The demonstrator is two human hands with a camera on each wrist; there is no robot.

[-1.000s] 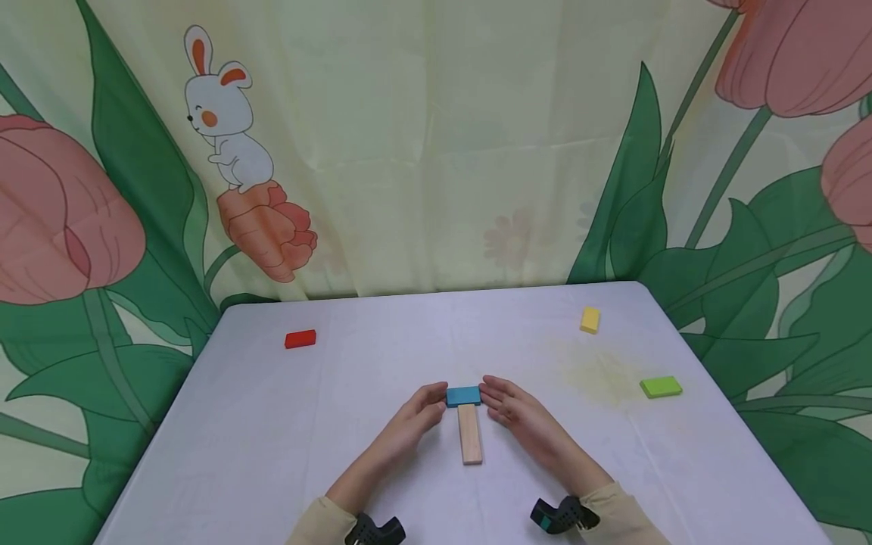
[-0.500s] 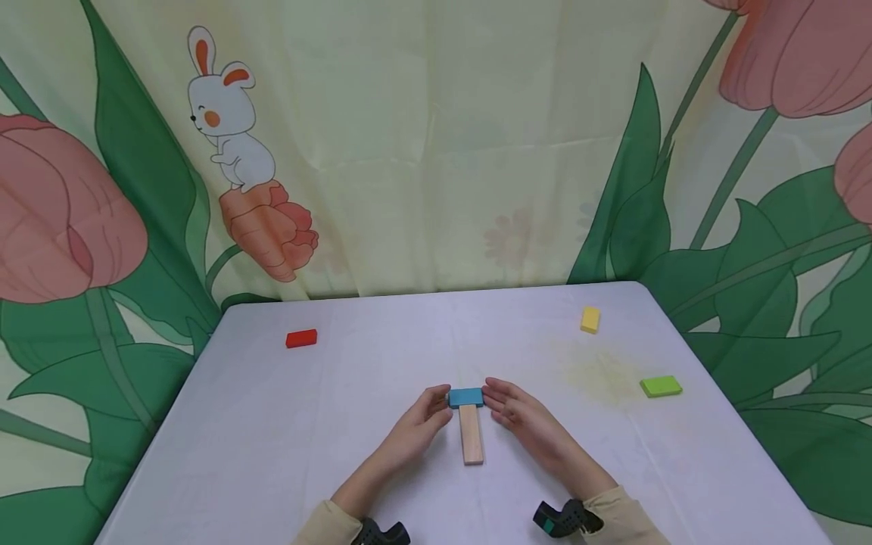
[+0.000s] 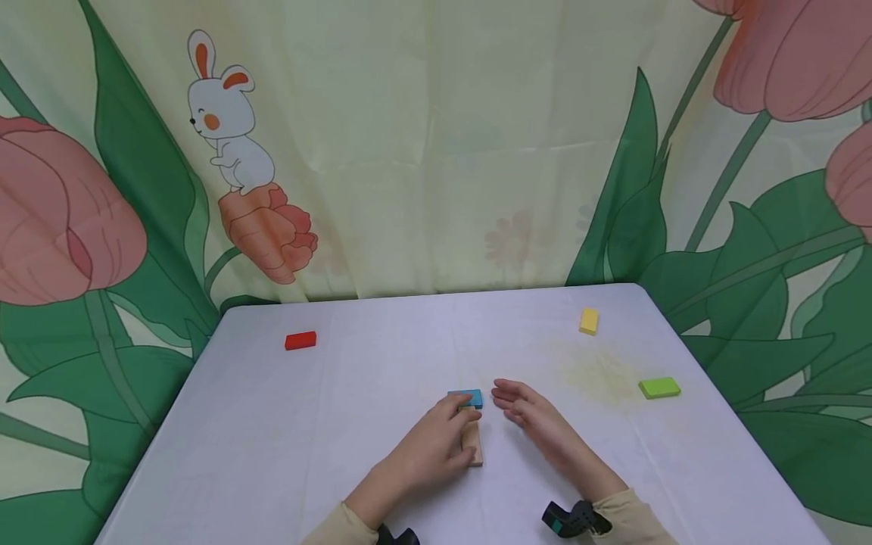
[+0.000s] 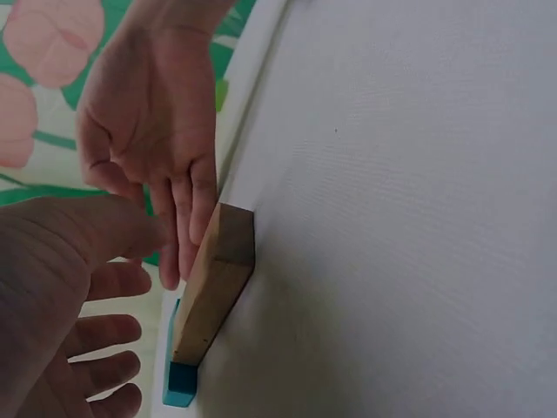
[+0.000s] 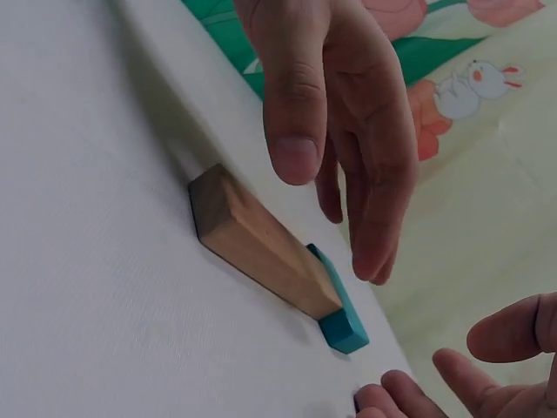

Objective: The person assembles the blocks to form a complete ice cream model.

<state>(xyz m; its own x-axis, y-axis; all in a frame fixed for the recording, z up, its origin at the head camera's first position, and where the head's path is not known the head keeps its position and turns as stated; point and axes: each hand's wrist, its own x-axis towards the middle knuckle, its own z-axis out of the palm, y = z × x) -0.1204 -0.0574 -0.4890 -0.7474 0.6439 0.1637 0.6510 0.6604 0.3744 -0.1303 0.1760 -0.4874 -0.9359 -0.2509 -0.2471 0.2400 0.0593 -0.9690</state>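
Observation:
A blue block [image 3: 474,397] lies crosswise at the far end of a plain wooden block [image 3: 475,439], forming a T on the table. Over the wooden block reaches my left hand [image 3: 429,443], its fingers apart and slightly bent; it covers part of both blocks in the head view. In the right wrist view, this left hand [image 5: 357,113] hovers above the wooden block [image 5: 261,244] with nothing between thumb and fingers. My right hand [image 3: 545,428] is just right of the blue block, apart from it, with fingers extended and holding nothing.
A red block [image 3: 300,341] lies at the far left of the white-covered table [image 3: 272,439]. To the right are a yellow block [image 3: 589,321] and a green block [image 3: 659,388]. Behind the table hangs a printed curtain [image 3: 409,151].
My left hand has left the blue block's left end and moved right, over the wooden block. My right hand has drawn slightly right, away from the blue block. Both blocks stay in place.

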